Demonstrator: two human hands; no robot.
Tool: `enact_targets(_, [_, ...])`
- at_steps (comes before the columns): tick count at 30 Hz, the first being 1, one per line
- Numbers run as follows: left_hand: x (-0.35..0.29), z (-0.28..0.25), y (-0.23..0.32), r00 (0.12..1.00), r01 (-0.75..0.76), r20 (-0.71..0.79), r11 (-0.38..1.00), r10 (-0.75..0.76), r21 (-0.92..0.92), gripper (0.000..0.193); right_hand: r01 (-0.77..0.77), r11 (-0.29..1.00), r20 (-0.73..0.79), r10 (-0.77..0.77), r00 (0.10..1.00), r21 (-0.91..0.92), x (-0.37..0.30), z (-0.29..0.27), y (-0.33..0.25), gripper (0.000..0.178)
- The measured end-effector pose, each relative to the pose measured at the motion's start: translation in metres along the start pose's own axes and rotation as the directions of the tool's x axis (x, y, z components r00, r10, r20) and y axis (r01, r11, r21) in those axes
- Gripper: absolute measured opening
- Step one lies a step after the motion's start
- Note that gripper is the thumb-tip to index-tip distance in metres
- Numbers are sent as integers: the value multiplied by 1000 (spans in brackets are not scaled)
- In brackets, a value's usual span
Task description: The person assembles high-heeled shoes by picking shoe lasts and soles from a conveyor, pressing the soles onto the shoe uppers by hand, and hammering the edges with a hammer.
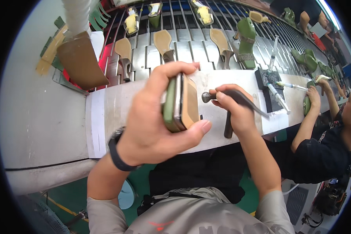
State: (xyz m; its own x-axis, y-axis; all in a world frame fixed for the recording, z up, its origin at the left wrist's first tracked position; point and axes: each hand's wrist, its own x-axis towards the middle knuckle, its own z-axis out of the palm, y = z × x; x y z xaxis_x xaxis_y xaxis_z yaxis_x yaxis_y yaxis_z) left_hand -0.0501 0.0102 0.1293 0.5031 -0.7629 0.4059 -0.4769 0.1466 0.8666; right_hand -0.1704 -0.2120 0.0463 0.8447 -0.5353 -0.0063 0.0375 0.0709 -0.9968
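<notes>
My left hand, with a dark band at the wrist, grips a green shoe above the bench. Its tan sole faces right, and the hand hides most of the rest. To the right, my right hand is closed round a dark shoemaker's hammer. The round hammer face points left toward the sole, a small gap apart from it. The hammer's handle hangs down below the fingers.
Behind the pale bench, a metal conveyor carries several soles and a green heeled sandal. A black block holds several syringes. At right, a co-worker's hand is near green shoe parts. Brown cardboard stands at left.
</notes>
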Motion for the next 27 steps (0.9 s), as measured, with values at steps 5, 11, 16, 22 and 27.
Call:
enact_targets(5, [-7,31,15,999,-34,-14,993,36,113,72,568,782,-75,-570,818,258,-87,29,-97,25])
enact_targets(11, [-22,55,17,982,-143,-97,977,159,161,80,462,851,553,-266,789,-251,-85,4,-162,37])
enact_targets(16, [-34,60,16,973,-208,-61,959,224,193,80,242,957,335,-177,925,-160,-76,14,-162,40])
enact_targets(22, [-77,66,10,944,-287,-109,937,312,202,72,-73,997,275,79,958,-33,-91,30,-154,39])
enact_targets(27, [-131,80,-57,880,-270,-130,705,457,656,74,235,970,482,-176,858,-63,-128,10,-64,30])
